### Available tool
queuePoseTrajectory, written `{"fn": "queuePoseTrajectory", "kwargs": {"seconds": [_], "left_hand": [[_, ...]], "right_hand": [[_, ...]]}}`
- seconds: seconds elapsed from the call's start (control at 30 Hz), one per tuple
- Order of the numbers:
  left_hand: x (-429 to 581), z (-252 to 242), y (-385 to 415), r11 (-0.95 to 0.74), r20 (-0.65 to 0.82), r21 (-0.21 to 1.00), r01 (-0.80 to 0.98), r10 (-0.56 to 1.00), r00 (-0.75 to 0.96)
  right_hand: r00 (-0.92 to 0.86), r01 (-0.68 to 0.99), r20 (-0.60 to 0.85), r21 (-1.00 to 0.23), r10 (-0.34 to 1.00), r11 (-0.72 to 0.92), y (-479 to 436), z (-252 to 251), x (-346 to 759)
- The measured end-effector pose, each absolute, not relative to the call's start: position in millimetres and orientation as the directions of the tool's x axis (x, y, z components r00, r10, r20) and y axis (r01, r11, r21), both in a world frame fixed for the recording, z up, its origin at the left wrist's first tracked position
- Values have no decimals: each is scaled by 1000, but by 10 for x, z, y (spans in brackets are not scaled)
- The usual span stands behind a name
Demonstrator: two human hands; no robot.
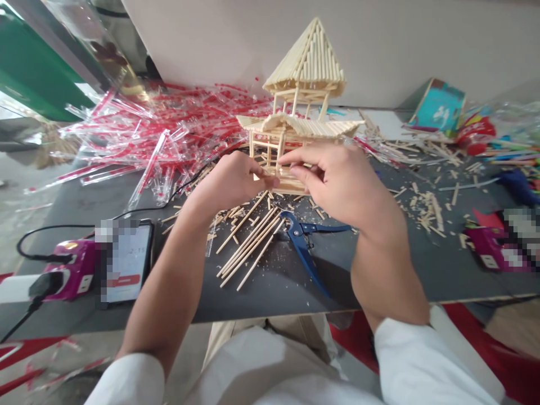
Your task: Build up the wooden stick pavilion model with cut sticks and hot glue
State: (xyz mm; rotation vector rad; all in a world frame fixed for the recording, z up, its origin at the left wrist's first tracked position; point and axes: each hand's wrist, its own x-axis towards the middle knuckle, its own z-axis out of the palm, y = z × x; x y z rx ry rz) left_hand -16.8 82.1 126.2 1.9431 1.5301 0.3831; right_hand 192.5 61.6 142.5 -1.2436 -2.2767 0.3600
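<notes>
Dark grey tabletop [261, 301] before a pale wall [202, 45], with a heap of red-and-clear plastic sleeves [177, 124] at rear left. Behind the hands stands a two-tiered pavilion model of pale wooden sticks [314, 59]. Left hand [230, 180] and right hand [340, 171], fingers bent, nearly meet at its lower front; their grip cannot be told. Nearer: loose round wooden rods [248, 249], blue-handled cutter [309, 257].

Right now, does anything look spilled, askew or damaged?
Short stick offcuts lie strewn across the table as if spilled, and red plastic strips heap at its back left, some poking past the edge. The stick pavilion stands upright, no damage evident, though the left hand and right hand hide some of it.
</notes>
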Motion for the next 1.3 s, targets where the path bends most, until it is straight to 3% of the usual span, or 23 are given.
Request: {"fn": "queuePoseTrajectory", "kwargs": {"seconds": [0.33,0.5,0.67,0.77,0.87,1.0,1.17,1.3], "left_hand": [[-212,1184,830,-163,-121,637,753,944,307],[-211,1176,826,-156,-116,657,738,946,304],[-206,1187,822,-151,-129,641,752,946,299],[-188,1200,815,-144,-123,635,759,951,284],[-183,1200,813,-130,-150,622,772,948,281],[-200,1200,817,-93,-208,616,782,938,276],[-209,1211,818,-73,-238,613,787,932,272],[-229,1188,830,-81,-241,606,791,929,280]], "right_hand": [[-467,680,301,-479,831,555,660,1399,1896],[-469,674,255,-516,845,529,449,1641,2104],[-234,771,206,-556,950,311,321,1636,2883],[-68,863,31,-500,997,74,447,1205,3343],[252,903,88,-379,964,-202,619,636,3545],[357,914,164,-265,920,-307,750,167,3562],[398,892,39,-250,917,-377,798,97,3635],[438,862,54,-308,898,-402,788,117,3647]]}}
